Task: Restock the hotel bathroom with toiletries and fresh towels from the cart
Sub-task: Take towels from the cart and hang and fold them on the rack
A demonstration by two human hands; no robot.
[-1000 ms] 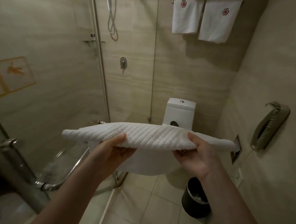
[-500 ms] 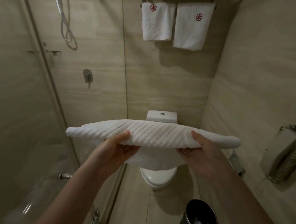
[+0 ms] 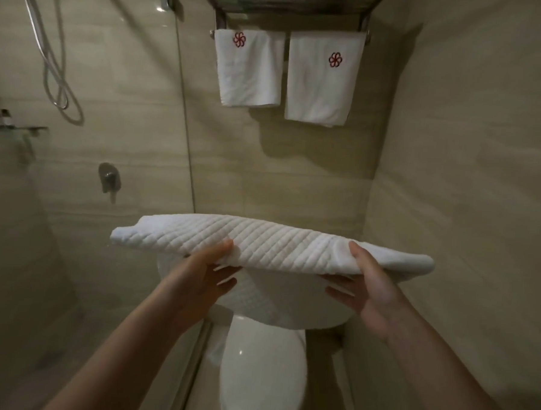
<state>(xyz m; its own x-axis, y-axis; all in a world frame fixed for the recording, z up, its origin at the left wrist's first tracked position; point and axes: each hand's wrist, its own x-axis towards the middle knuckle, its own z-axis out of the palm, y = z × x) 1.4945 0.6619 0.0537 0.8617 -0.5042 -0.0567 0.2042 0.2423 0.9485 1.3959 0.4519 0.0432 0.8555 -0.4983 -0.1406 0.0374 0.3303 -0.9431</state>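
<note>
Stepping closer, the person carried the folded towel (image 3: 276,242) toward the far rack (image 3: 291,13), left hand (image 3: 202,278) and right hand (image 3: 373,290) both clasping it; shelving looked next.

Toilet (image 3: 262,370): tank hidden behind the folded towel (image 3: 270,245); lid cut by the bottom edge.
Towel rack (image 3: 292,11): upper shelf cut by the top edge.
Shower hose (image 3: 55,68): upper end out of frame.

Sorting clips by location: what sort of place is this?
Probably a hotel bathroom: a toilet, a shower hose behind a glass panel, and logo-stitched towels hanging under a wall rack.
</note>
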